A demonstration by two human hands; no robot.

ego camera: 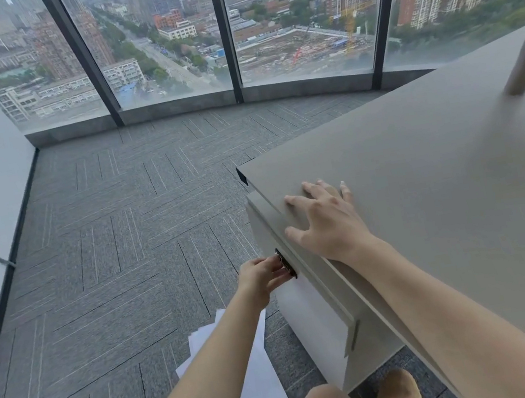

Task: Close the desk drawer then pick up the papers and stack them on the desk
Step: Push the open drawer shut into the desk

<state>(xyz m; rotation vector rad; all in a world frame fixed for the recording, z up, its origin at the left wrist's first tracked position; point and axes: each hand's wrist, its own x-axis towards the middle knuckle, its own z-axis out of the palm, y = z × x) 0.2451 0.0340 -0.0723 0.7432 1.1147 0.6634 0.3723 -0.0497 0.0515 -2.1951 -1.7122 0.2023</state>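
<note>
Drawer (300,300) juts slightly from the bench's (443,186) near-left side, left hand (262,280) fingers curled onto its dark handle (285,263), right hand (326,223) spread flat on top: push squarely inward, papers (258,390) waiting on the floor.

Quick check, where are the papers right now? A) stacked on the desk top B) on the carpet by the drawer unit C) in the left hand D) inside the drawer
B: the papers lie loose on the carpet, under the left forearm, beside the drawer.
</note>
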